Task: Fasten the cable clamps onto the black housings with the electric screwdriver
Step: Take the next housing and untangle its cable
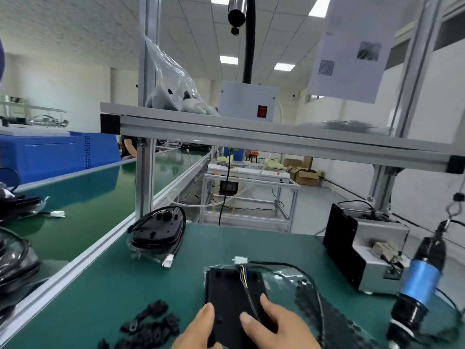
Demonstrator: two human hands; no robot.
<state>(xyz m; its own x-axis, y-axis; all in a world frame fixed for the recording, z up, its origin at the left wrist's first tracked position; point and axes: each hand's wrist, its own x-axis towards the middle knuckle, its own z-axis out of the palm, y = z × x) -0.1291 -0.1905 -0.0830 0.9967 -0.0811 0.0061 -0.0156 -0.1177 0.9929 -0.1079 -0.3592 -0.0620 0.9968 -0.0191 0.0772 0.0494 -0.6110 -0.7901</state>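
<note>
A flat black housing (226, 285) lies on the green mat at the lower centre, with a cable (289, 267) and white connector (240, 260) leading off its far end. My left hand (196, 328) grips the housing's near left edge, thumb on top. My right hand (274, 326) rests on the near right part, and its thumb and forefinger pinch the cable where it crosses the housing. Loose black cable clamps (151, 323) lie in a pile to the left. The blue and black electric screwdriver (422, 280) hangs from a hook at the right, apart from both hands.
More black housings in a clear bag (158, 230) sit at the mat's far left. A grey and black feeder box (372, 248) stands at the right. A clear bag of small black parts (312, 306) lies beside the housing. An aluminium shelf rail (251, 137) crosses overhead; a conveyor (75, 197) runs left.
</note>
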